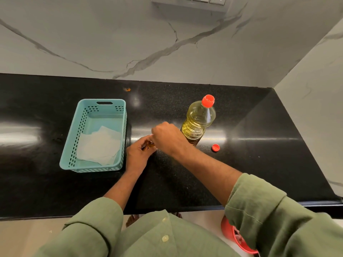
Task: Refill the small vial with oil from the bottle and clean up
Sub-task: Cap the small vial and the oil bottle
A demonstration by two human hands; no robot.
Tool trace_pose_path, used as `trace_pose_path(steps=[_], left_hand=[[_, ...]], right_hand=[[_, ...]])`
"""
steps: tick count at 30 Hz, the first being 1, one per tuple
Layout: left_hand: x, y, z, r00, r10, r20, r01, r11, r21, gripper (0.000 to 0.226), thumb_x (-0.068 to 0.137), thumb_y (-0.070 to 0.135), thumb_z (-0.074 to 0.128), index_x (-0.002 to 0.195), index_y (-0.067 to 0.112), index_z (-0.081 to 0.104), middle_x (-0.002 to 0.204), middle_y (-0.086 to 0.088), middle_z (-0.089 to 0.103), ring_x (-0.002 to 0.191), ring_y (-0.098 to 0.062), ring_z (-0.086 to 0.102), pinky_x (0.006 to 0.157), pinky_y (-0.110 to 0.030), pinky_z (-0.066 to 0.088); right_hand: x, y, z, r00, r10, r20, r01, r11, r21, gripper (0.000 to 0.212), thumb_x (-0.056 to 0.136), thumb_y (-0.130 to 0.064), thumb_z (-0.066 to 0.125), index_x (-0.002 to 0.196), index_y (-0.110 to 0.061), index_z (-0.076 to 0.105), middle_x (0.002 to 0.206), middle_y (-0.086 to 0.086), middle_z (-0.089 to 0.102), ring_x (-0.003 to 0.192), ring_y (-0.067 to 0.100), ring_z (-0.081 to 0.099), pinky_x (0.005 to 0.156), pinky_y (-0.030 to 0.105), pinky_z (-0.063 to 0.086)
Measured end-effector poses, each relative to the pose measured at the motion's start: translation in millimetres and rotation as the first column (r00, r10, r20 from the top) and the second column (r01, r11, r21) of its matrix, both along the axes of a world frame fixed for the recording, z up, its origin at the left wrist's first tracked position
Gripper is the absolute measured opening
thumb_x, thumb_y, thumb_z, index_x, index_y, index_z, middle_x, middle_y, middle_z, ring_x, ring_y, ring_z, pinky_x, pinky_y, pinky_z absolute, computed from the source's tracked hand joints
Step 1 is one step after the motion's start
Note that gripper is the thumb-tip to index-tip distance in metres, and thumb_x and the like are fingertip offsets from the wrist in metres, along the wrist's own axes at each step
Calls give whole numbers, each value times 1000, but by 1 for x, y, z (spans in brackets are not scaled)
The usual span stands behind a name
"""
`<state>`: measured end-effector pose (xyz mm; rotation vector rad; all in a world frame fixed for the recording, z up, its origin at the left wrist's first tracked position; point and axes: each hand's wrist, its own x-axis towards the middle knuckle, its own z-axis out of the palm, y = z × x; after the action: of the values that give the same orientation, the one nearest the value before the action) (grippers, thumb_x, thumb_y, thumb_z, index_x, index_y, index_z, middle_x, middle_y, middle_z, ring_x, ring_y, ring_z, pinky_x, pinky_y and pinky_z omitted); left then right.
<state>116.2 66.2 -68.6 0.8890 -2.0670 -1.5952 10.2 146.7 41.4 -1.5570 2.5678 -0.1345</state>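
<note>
**Vial steadied for capping**

My left hand (138, 154) grips the small vial (151, 144) low over the table (250, 164), beside the capped bottle (197, 123). My right hand (165, 138) closes its grip over the vial's top, probably working its cap. The vial is mostly hidden; I cannot tell its axis.

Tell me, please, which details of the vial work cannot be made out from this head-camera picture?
- Vial, head view: mostly hidden between left hand and right hand; fill level and whether it is capped unreadable.
- Right hand's fingertips: hidden behind its own knuckles.
- Red container: hidden by the right sleeve; contents unclear.
- Wall sockets: cut off by the top edge.
</note>
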Motion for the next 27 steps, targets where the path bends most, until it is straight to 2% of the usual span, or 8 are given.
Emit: trace_pose_path(steps=[2,4,7,9,13,16,19,27], left_hand=[[0,-1,1,1000,1,6,-1,1000,-1,24,81,17,83,103,24,76,91,8,77,90,-14,72,88,-34,59],[-1,-1,0,1000,4,8,-4,1000,-6,20,81,16,84,98,23,75,88,7,76,87,-14,72,85,-31,58],[0,-1,0,1000,18,7,-18,1000,11,28,82,16,82,109,24,76,93,9,77,91,-10,73,88,-30,58],[0,-3,-2,1000,25,9,-25,1000,12,29,81,14,82,108,23,76,93,9,78,92,-11,73,88,-34,59],[0,0,4,1000,23,4,-23,1000,-9,23,81,10,82,100,23,76,88,11,77,84,-4,72,83,-27,59],[-1,2,7,1000,13,-24,-13,999,-30,23,82,11,81,96,27,74,86,9,76,84,-10,72,77,-21,58],[-1,1,5,1000,13,-14,-14,998,-54,19,82,13,81,92,27,73,85,3,76,85,-20,71,76,-26,58],[0,2,2,999,37,5,-36,995,-88,10,84,11,79,87,20,73,80,1,75,81,-24,71,72,-37,59]], right_hand=[[1,0,-2,994,-106,-15,106,994,-24,57,102,-48,49,58,-17,32,72,7,50,61,24,49,57,35,37],[2,2,-4,987,-133,-85,129,990,-49,57,100,-56,47,60,-15,41,74,7,53,63,24,54,56,34,37],[3,2,-5,1000,3,23,-1,997,-82,23,95,-32,63,102,-10,63,100,8,60,86,27,63,65,37,48],[0,1,-2,986,156,65,-154,988,-23,25,91,-14,65,116,-11,65,110,8,60,96,26,62,73,35,52],[1,-1,-1,982,189,5,-189,982,14,22,88,-5,65,109,-9,71,105,10,62,95,27,63,69,33,46],[6,-5,-1,989,146,-22,-146,989,15,11,89,-5,65,98,-6,70,96,11,63,86,29,65,64,35,48],[10,-8,2,990,134,-31,-133,990,51,5,86,-2,67,91,-4,67,94,14,62,81,31,64,61,34,40],[19,-8,0,998,58,-18,-58,998,3,6,88,3,61,88,-2,65,93,16,63,79,33,64,60,36,46]])
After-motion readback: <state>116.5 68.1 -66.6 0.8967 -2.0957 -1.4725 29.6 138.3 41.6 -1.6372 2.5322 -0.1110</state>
